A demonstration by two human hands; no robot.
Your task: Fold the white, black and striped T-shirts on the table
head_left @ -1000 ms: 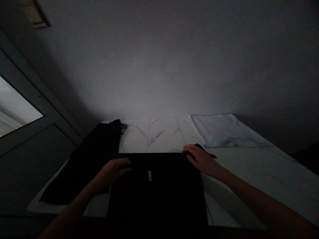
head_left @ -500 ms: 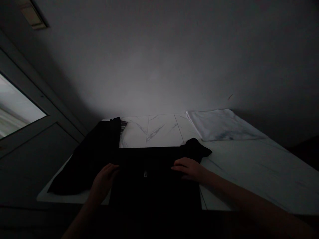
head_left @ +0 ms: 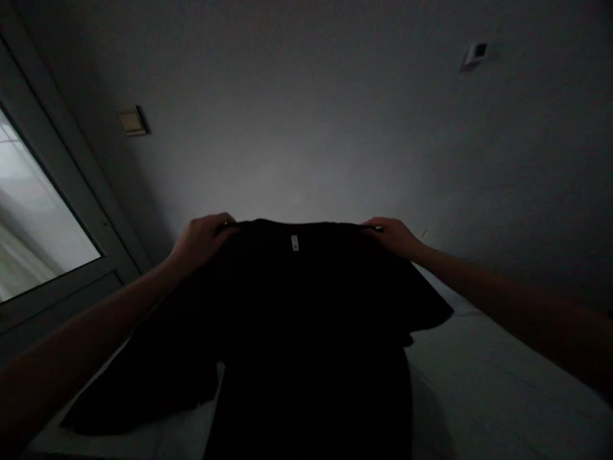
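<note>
A black T-shirt hangs spread out from both hands, its top edge raised in front of the wall. A small white label shows near the middle of that edge. My left hand is closed on the shirt's left shoulder, thumb toward me. At the opposite shoulder, my right hand pinches the cloth. The shirt's lower part reaches down past the bottom of the view. Dim light hides the folds in the fabric.
Another dark cloth lies on the white marbled table at the left. Behind stands a grey wall with a switch and a small white fixture. A glazed door is on the left.
Both hands have lifted the black T-shirt by its shoulders from the table and spread it. The camera view has tilted upward, and the shirt now hides the white folded cloth.
</note>
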